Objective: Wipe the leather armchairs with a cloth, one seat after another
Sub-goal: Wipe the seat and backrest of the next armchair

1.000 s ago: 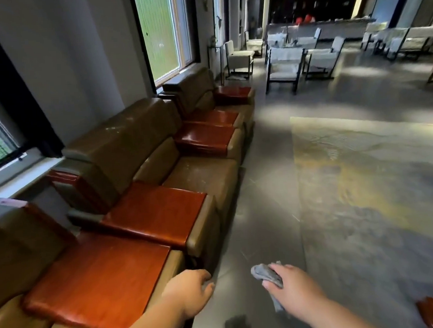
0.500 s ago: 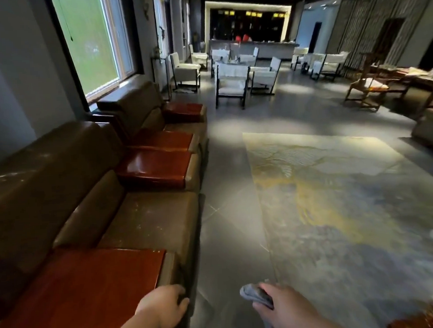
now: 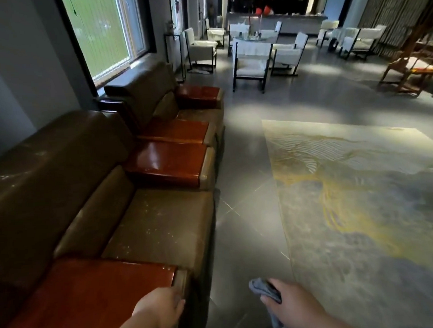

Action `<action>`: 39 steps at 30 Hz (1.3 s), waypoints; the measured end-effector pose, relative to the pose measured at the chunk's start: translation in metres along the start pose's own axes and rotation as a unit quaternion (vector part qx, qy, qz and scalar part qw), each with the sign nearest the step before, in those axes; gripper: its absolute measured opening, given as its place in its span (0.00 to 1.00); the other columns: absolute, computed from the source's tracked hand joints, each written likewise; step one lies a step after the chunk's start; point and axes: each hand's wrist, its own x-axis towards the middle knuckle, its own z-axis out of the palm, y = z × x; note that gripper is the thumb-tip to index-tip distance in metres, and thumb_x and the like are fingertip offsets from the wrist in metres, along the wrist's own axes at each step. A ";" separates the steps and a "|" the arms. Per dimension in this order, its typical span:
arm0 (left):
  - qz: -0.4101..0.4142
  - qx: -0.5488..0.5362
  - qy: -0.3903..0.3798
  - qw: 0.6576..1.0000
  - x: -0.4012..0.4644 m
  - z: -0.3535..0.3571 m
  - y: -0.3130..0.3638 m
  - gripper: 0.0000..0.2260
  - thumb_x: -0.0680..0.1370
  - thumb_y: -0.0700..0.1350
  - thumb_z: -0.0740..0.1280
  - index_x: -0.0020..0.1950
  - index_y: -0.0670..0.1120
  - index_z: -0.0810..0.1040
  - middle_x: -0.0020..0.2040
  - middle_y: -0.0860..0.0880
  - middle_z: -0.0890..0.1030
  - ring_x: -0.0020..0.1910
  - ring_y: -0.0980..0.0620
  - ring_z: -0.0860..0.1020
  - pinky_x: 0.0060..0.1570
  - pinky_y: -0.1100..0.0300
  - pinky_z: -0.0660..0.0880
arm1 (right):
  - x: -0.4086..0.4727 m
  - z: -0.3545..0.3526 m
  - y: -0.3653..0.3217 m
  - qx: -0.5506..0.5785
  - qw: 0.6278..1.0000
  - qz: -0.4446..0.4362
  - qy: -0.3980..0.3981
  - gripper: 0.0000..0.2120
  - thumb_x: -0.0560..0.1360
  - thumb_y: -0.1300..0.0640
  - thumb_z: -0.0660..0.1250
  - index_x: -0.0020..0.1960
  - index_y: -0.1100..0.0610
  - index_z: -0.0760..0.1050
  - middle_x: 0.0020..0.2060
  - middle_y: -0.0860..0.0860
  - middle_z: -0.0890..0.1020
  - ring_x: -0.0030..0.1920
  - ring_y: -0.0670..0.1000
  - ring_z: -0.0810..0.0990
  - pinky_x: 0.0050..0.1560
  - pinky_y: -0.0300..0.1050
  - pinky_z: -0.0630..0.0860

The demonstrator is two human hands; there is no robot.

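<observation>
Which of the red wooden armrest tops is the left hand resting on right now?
The nearest armrest, at the bottom of view; the left hand lies on its front end. The other three sit farther up the row.

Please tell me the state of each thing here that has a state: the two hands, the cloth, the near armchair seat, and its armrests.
Left hand: empty, resting at the front end of the near armrest.
Right hand: closed around the cloth, above the floor.
Cloth: grey, bunched, touching no chair.
Near seat cushion: unoccupied, with pale specks.
Near armrest top: red-brown, glossy, bare.
</observation>
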 end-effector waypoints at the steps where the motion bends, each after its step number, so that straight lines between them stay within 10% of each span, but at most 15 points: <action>1: -0.002 -0.004 0.006 1.000 0.009 -0.006 0.001 0.09 0.83 0.59 0.66 0.62 0.62 0.79 0.52 0.60 0.80 0.50 0.63 0.78 0.54 0.65 0.76 | 0.016 -0.005 -0.001 -0.009 1.000 -0.007 -0.003 0.24 0.76 0.34 0.66 0.69 0.40 0.74 0.63 0.41 0.81 0.63 0.43 0.79 0.59 0.36 0.73; 7: -0.048 -0.040 0.034 0.997 0.071 -0.041 0.022 0.09 0.84 0.55 0.63 0.63 0.62 0.78 0.56 0.61 0.79 0.54 0.62 0.78 0.52 0.65 0.76 | 0.125 -0.045 0.002 -0.018 0.996 -0.060 -0.065 0.15 0.73 0.32 0.65 0.56 0.37 0.75 0.51 0.42 0.84 0.51 0.42 0.82 0.53 0.38 0.78; 18: -0.139 -0.132 0.048 0.980 0.156 -0.058 0.084 0.11 0.84 0.57 0.63 0.64 0.61 0.79 0.53 0.61 0.80 0.50 0.64 0.78 0.48 0.66 0.74 | 0.315 -0.134 -0.016 -0.124 0.972 -0.147 -0.136 0.19 0.76 0.33 0.63 0.63 0.39 0.74 0.52 0.42 0.82 0.49 0.47 0.82 0.50 0.49 0.82; 39: -0.268 -0.236 0.064 0.932 0.232 -0.091 -0.011 0.15 0.85 0.56 0.62 0.71 0.61 0.77 0.61 0.61 0.81 0.56 0.61 0.79 0.56 0.63 0.78 | 0.521 -0.085 -0.149 -0.195 0.924 -0.197 -0.262 0.19 0.79 0.37 0.64 0.67 0.41 0.73 0.55 0.45 0.80 0.51 0.50 0.82 0.54 0.52 0.83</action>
